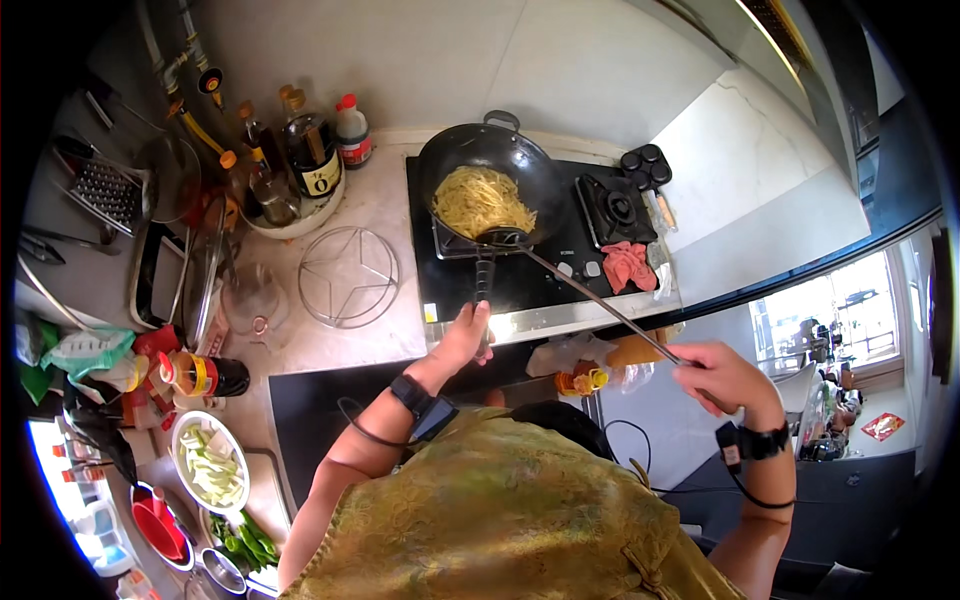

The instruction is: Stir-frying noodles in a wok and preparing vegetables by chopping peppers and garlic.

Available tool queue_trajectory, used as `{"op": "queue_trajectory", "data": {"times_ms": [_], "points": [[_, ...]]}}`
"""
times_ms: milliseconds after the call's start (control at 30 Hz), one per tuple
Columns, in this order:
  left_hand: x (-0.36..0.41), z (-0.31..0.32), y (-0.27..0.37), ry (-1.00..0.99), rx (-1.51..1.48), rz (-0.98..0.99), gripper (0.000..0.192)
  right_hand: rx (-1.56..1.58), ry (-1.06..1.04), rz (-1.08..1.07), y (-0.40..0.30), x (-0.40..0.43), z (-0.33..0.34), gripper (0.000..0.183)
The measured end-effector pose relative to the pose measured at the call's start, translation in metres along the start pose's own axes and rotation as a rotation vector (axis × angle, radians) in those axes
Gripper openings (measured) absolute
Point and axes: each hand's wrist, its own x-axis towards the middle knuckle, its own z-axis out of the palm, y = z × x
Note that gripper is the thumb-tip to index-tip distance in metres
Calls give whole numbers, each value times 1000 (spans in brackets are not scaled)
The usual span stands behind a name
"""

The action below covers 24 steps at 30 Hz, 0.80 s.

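Note:
A dark wok (517, 154) sits over the left burner of a black gas hob (450, 292). Pale yellow shreds (480, 196), possibly potato, lie heaped in it. My left hand (466, 328) grips the end of the wok's ribbed handle (485, 274). Held in my right hand (724, 373) is the long-shafted cooking spatula or ladle (592, 295). Its dark head rests inside the wok at the near edge of the shreds, so part of the head's shape is hidden.
Right of the wok are a second burner (616, 206) and a pink cloth (628, 267). A wire star trivet (349, 277) lies on the left counter beside sauce bottles (311, 154). Nearer left stand a bowl of sliced pale vegetables (210, 465) and green peppers (251, 541).

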Motion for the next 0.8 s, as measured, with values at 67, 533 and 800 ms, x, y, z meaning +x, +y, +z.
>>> {"op": "queue_trajectory", "data": {"times_ms": [67,533,800], "points": [[1,5,0,-16,13,1,50,-89,-107,-106,9,30,4,38],[1,1,1,-15,11,-9,51,-833,438,-654,39,130,27,48],[1,0,1,-14,4,-7,51,-1314,637,-477,46,68,-40,51]]}}
